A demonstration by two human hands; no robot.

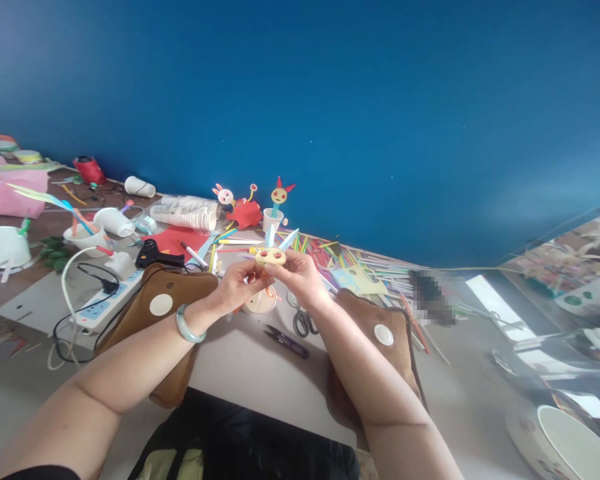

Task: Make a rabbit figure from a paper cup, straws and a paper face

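Observation:
Both hands hold a small yellow paper face [271, 256] with red cheeks and two pale blue ears, raised above the table. My left hand [239, 285] grips it from the left, with a green bangle [189, 325] on that wrist. My right hand [300, 275] pinches it from the right. Directly below the hands sits a white paper cup [261, 302]. Two pairs of scissors lie close by: a grey-handled pair [304, 323] and a small dark pair [287, 341].
Brown cushions lie under each forearm [161, 293] [380, 333]. A black glue gun [153, 254], a power strip [105, 300], stacked paper cups [187, 212], finished cup figures [275, 207] and several coloured paper strips [360, 263] crowd the table before a blue wall. A bowl [565, 440] stands at right.

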